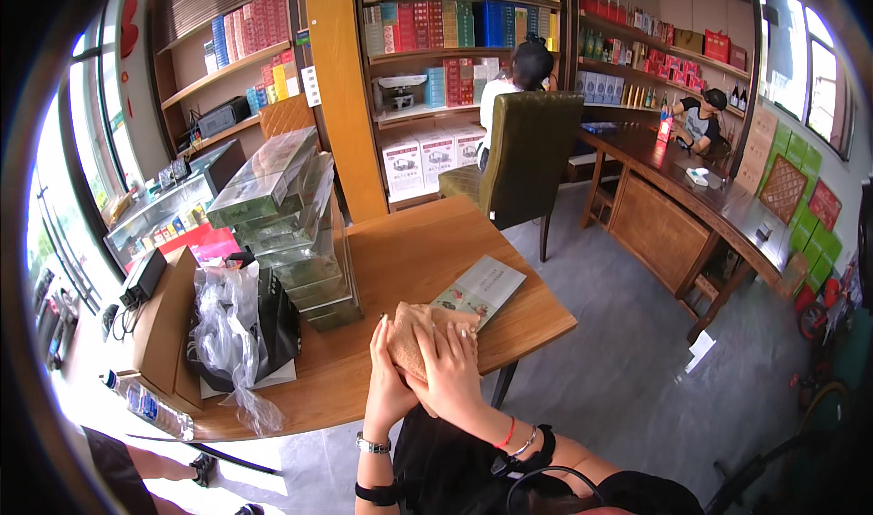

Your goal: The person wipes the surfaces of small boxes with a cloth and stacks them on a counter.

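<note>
A tan cloth (411,331) is bunched between my two hands above the table's near edge. My left hand (390,378) grips it from the left side, thumb toward the middle. Across its front and top lies my right hand (447,368), fingers spread over the folds. Just beyond the cloth, a flat grey printed box (487,284) with a flower picture and writing rests on the wooden table (416,242). The cloth hides the box's near end. Whether anything is wrapped inside the cloth cannot be seen.
Left on the table are a tall stack of film-wrapped boxes (300,242), a clear plastic bag (228,324) against a black bag (279,331), a cardboard box (153,324) and a plastic bottle (150,406). Beyond stands a green chair (535,160) with a seated person. Another person (702,123) sits at a dark desk (665,222).
</note>
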`<action>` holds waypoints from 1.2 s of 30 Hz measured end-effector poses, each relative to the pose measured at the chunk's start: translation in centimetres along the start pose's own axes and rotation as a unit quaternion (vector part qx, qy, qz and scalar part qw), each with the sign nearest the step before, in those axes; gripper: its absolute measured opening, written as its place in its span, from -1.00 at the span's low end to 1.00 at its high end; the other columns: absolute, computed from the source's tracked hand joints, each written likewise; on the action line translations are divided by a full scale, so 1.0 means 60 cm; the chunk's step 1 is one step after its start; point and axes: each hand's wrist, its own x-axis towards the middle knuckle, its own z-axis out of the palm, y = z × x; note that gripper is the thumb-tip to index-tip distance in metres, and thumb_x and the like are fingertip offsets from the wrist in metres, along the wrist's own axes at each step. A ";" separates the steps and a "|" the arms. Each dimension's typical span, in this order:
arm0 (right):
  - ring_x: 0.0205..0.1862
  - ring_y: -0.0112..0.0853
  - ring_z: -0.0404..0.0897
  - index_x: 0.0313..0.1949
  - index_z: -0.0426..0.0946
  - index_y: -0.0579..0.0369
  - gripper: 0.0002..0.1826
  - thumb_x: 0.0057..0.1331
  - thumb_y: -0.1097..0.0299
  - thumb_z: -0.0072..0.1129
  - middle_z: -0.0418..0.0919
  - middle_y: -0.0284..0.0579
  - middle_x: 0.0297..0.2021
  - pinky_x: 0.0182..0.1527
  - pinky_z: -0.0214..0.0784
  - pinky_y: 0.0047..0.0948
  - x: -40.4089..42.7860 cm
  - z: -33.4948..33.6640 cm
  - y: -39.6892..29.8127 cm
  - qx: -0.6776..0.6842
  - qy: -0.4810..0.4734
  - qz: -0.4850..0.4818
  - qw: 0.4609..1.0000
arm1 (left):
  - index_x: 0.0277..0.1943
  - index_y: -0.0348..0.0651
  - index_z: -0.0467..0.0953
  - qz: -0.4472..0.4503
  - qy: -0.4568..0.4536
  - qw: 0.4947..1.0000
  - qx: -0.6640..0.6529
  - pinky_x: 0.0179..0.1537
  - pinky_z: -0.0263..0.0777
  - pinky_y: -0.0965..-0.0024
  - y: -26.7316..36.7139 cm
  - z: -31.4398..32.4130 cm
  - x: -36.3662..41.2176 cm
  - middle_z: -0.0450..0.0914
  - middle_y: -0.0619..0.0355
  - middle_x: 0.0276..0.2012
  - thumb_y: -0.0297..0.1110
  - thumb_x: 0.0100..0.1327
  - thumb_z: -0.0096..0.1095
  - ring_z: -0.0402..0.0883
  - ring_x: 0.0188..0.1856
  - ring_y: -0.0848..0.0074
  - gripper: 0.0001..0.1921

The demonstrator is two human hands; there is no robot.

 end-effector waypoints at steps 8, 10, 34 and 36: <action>0.20 0.02 0.49 0.14 0.54 0.06 -0.32 0.13 -0.11 0.38 0.59 0.10 0.09 0.32 0.23 0.00 0.097 0.021 0.130 0.086 0.004 0.049 0.995 | 0.52 -0.30 -0.18 -0.083 -0.022 0.996 -0.030 0.48 0.08 0.09 0.012 -0.004 0.000 0.00 -0.23 0.48 -0.25 -0.24 0.75 0.08 0.50 -0.01 0.36; 0.20 -0.05 0.49 0.13 0.54 0.10 -0.31 0.13 -0.11 0.37 0.58 0.07 0.10 0.37 0.17 -0.08 0.117 0.019 0.172 0.081 0.000 0.100 0.992 | 0.52 -0.29 -0.18 -0.111 -0.037 0.992 -0.050 0.48 0.08 0.10 0.010 -0.003 -0.001 0.00 -0.21 0.49 -0.25 -0.23 0.74 0.08 0.51 0.01 0.35; 0.30 0.14 0.39 0.26 0.42 0.05 -0.30 0.18 0.04 0.38 0.51 0.18 0.16 0.38 0.13 0.07 0.013 -0.012 0.042 0.098 -0.006 -0.009 0.995 | 0.52 -0.25 -0.11 -0.050 -0.027 0.994 -0.091 0.50 0.04 0.09 -0.002 -0.004 0.002 -0.01 -0.18 0.51 -0.24 -0.19 0.72 -0.02 0.55 0.00 0.28; 0.29 0.09 0.41 0.22 0.47 0.04 -0.32 0.17 0.02 0.40 0.52 0.16 0.16 0.38 0.13 0.04 0.034 -0.008 0.075 0.138 -0.033 0.002 0.990 | 0.52 -0.25 -0.11 -0.031 -0.040 0.998 -0.021 0.50 0.04 0.09 0.003 -0.005 0.003 0.00 -0.18 0.51 -0.24 -0.16 0.70 -0.01 0.55 0.01 0.27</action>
